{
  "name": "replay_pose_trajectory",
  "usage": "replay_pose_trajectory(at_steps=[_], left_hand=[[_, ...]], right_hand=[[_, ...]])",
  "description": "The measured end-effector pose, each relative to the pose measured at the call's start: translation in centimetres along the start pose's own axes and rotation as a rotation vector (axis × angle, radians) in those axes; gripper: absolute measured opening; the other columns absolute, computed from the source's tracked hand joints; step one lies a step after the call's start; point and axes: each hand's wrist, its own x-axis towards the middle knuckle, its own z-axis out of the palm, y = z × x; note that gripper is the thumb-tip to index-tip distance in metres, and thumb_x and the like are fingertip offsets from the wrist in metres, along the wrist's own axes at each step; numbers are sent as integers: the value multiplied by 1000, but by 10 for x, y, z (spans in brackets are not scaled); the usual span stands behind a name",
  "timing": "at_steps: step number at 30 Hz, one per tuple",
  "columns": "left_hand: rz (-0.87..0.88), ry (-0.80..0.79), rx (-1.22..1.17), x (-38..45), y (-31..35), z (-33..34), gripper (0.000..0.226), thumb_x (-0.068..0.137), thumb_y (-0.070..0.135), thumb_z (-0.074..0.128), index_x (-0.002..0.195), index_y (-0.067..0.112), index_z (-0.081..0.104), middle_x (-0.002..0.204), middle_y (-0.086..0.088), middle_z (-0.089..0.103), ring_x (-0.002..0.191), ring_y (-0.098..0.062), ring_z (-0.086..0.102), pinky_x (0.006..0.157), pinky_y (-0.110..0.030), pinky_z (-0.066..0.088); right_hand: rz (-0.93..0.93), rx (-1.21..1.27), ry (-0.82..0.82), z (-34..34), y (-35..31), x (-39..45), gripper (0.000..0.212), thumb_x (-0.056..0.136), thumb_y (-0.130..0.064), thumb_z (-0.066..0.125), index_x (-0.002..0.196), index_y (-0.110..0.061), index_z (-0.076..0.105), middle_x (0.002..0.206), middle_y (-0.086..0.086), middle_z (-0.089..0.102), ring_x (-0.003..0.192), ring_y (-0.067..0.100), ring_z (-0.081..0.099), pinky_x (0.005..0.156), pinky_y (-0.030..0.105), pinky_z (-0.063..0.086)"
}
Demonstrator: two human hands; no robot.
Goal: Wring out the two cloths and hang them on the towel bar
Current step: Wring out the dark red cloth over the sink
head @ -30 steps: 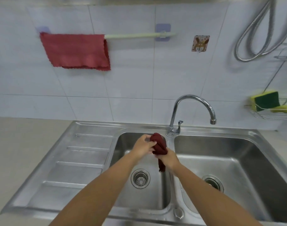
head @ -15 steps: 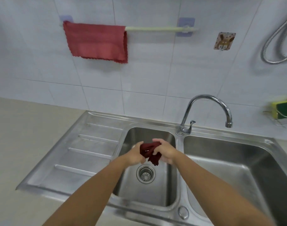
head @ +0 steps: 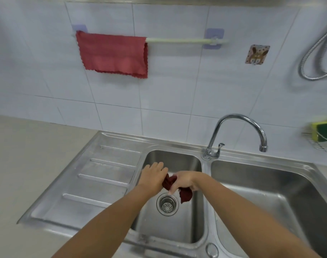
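A dark red wet cloth (head: pixel 169 181) is twisted into a short rope between my two hands, above the left sink basin (head: pixel 186 229). My left hand (head: pixel 153 176) grips its left end. My right hand (head: pixel 185 181) grips the other end, and a loose tail hangs down below that fist, near the drain (head: pixel 167 203). A second, lighter red cloth (head: pixel 113 54) hangs spread over the left part of the pale towel bar (head: pixel 179 40) on the tiled wall. The bar's right half is bare.
A curved chrome faucet (head: pixel 239 127) stands between the two basins, its spout over the right basin (head: pixel 289 198). The ribbed drainboard (head: pixel 95 181) lies to the left. A wire rack with a green-yellow sponge (head: pixel 324 132) and a metal hose (head: pixel 315 58) are at the right edge.
My hands went from holding the cloth upright to twisting it level, lower over the left basin. The view shifted left.
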Motion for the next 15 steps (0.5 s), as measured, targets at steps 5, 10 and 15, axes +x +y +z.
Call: replay_pose_trajectory(at_steps=[5,10,15], left_hand=[[-9,-229,-157,2,2,-4,19,85,25,57,101,15,56,99,-5,66,89,-26,64,73,-36,49],[-39,-425,-300,4,-6,-10,24,77,23,62,99,14,60,93,-6,68,77,-24,59,66,-31,45],[-161,-609,-554,-2,-9,-11,14,73,25,63,78,12,61,74,-3,58,65,-20,52,55,-26,39]], right_hand=[[26,-499,157,8,-10,-3,54,70,-15,80,115,-11,52,103,10,61,90,30,66,72,40,57],[-42,-690,360,20,1,1,33,75,-27,69,106,-19,60,102,4,69,89,26,66,67,32,51],[-110,-949,549,35,12,4,20,82,-28,48,83,-16,64,77,0,61,65,23,56,54,28,40]])
